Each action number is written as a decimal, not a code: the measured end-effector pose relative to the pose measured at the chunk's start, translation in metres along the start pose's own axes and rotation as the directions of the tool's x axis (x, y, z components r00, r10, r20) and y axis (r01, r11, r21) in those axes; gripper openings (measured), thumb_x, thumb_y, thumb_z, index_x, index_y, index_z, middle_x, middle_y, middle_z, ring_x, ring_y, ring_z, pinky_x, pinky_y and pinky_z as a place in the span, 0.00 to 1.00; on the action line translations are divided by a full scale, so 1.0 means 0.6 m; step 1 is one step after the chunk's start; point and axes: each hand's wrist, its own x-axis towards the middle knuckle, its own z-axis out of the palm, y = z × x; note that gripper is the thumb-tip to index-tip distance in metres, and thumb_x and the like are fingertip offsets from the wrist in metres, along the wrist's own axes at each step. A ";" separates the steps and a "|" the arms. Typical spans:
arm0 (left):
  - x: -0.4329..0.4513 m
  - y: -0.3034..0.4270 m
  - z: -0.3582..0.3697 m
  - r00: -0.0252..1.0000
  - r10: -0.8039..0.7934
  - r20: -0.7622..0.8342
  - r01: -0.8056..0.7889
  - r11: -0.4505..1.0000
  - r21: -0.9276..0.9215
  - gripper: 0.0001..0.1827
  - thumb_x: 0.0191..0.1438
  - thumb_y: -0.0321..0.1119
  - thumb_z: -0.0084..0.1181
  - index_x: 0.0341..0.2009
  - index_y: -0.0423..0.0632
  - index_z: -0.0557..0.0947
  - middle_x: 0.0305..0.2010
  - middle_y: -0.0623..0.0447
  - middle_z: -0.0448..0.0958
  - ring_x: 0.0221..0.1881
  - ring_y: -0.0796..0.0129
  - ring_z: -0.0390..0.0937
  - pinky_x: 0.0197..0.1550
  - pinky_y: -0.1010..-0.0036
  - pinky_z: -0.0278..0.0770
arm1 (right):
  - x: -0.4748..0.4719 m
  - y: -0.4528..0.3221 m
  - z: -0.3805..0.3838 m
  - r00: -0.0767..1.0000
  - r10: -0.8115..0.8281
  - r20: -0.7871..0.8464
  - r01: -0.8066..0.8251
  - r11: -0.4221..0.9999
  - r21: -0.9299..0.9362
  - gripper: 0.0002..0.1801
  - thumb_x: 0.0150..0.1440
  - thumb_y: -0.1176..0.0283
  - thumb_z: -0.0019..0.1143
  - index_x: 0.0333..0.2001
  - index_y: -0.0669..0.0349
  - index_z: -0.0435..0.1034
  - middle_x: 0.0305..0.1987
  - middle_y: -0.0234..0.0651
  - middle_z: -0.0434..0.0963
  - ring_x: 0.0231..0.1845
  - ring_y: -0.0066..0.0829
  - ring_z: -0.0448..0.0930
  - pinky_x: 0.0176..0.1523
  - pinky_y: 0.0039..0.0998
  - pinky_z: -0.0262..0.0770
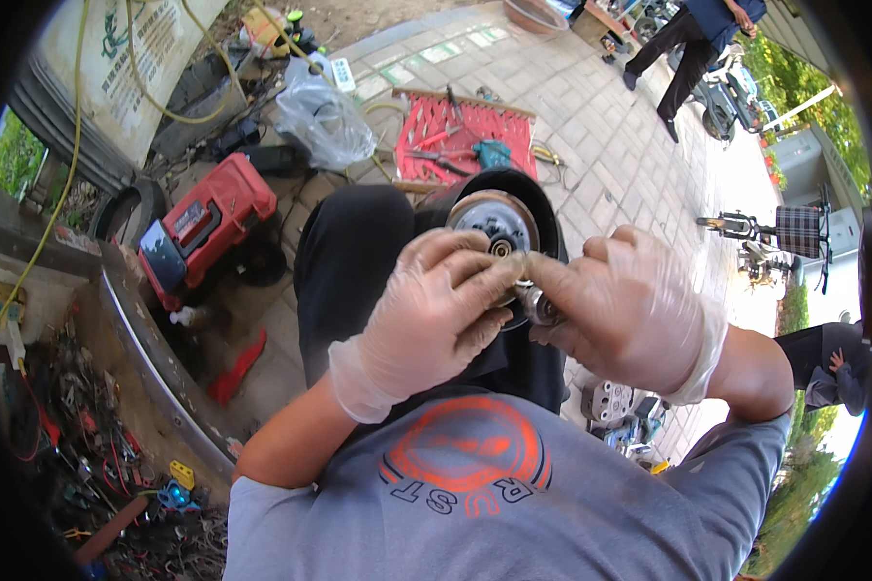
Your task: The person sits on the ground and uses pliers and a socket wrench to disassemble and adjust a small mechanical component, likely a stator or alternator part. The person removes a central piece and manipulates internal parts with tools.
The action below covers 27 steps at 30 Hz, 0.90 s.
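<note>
Thin translucent gloves cover both hands above my lap. My right hand (618, 305) grips a small shiny metal part (541, 306), mostly wrapped by the fingers. The fingertips of my left hand (443, 298) meet my right fingertips just above that part. Whether the left fingers pinch something small there cannot be told. Just beyond the fingers, between my knees, is a round metal hub (498, 214) with a ringed centre hole (501, 248). A black round housing or rim (552, 210) surrounds it, its lower side hidden by my hands.
Ahead lies a red slatted mat (425, 120) with pliers (443, 156) and a teal tool (492, 154). A clear plastic bag (327, 123) and red case (207, 221) are leftward. Metal parts (607, 401) lie right; scrap (102, 450) fills the lower left. Another person (687, 43) stands ahead.
</note>
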 end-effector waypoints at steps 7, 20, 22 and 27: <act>0.017 -0.010 0.013 0.990 0.089 0.106 -0.089 0.996 0.001 0.13 0.50 0.30 0.62 0.41 0.45 0.80 0.44 0.51 0.78 0.55 0.55 0.74 0.59 0.55 0.68 | 0.010 0.022 -0.001 0.925 -0.348 -0.153 0.303 0.918 -0.257 0.06 0.52 0.66 0.54 0.31 0.56 0.72 0.27 0.24 0.71 0.33 0.23 0.73 0.36 0.29 0.64; 0.026 -0.025 0.015 0.993 0.038 0.113 -0.032 0.998 -0.050 0.15 0.43 0.31 0.68 0.38 0.47 0.80 0.37 0.51 0.80 0.47 0.52 0.77 0.54 0.56 0.73 | -0.002 0.023 0.048 0.967 -0.113 -0.230 0.124 0.992 0.036 0.09 0.52 0.65 0.57 0.26 0.59 0.71 0.19 0.34 0.75 0.23 0.34 0.80 0.28 0.34 0.70; 0.027 -0.028 0.009 0.977 0.093 0.191 -0.094 0.996 -0.007 0.15 0.44 0.33 0.68 0.37 0.47 0.79 0.37 0.51 0.80 0.47 0.52 0.78 0.55 0.55 0.73 | 0.000 0.026 0.056 0.960 -0.130 -0.248 0.136 0.991 0.006 0.10 0.55 0.65 0.54 0.28 0.60 0.71 0.20 0.34 0.75 0.24 0.33 0.79 0.29 0.32 0.69; 0.025 -0.028 0.007 0.983 0.096 0.159 -0.088 0.995 -0.053 0.14 0.46 0.32 0.67 0.37 0.47 0.79 0.40 0.50 0.81 0.49 0.52 0.77 0.59 0.53 0.70 | 0.004 0.022 0.062 0.944 -0.135 -0.302 0.148 0.989 0.021 0.08 0.40 0.68 0.65 0.23 0.58 0.73 0.19 0.35 0.77 0.21 0.36 0.81 0.24 0.36 0.72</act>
